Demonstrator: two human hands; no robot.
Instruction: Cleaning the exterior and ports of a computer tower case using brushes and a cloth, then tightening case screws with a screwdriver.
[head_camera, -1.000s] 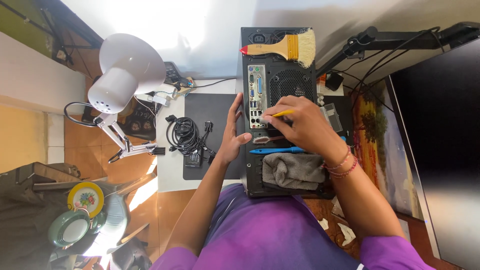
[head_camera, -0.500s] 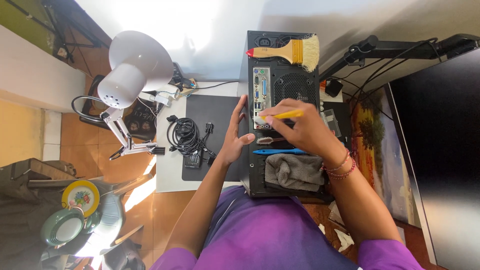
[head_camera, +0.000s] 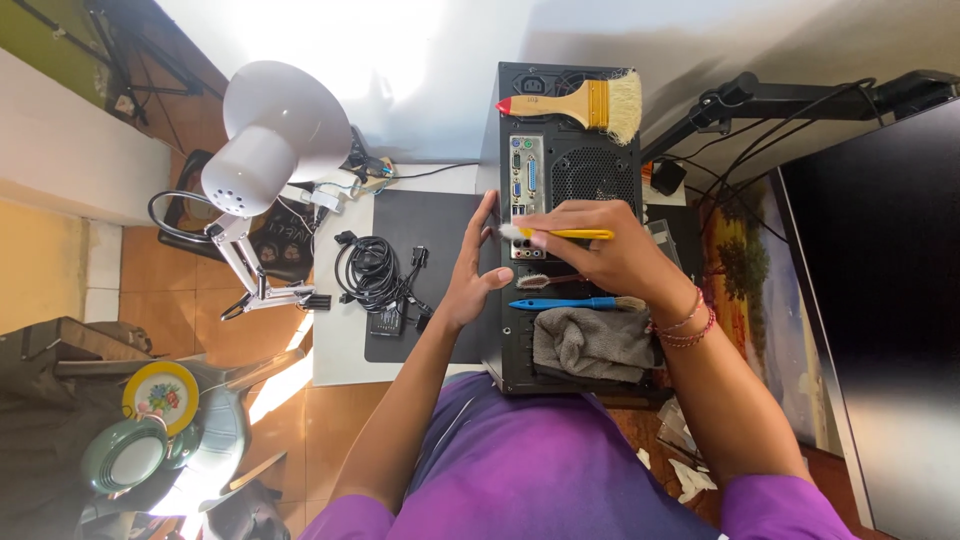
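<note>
A black computer case (head_camera: 600, 170) lies on its side with the rear port panel facing up. My right hand (head_camera: 600, 250) grips a small yellow-handled brush (head_camera: 560, 233) whose bristle tip rests on the ports at the panel's left side. My left hand (head_camera: 475, 270) presses flat against the left edge of the case, fingers spread. On the case lie a wide paintbrush (head_camera: 580, 103) with a red-tipped wooden handle, a blue-handled brush (head_camera: 570, 303), a toothbrush-like brush (head_camera: 545, 281) partly under my right hand, and a folded grey cloth (head_camera: 592, 343).
A dark mat (head_camera: 425, 225) on the white desk (head_camera: 335, 350) holds a coil of black cables (head_camera: 375, 275). A white desk lamp (head_camera: 265, 140) stands left. A dark monitor (head_camera: 880, 280) on an arm fills the right. A patterned plate (head_camera: 160, 390) sits lower left.
The view has shifted slightly. My right hand has slid the yellow brush a little leftward along the port panel. My left hand stays against the case edge.
</note>
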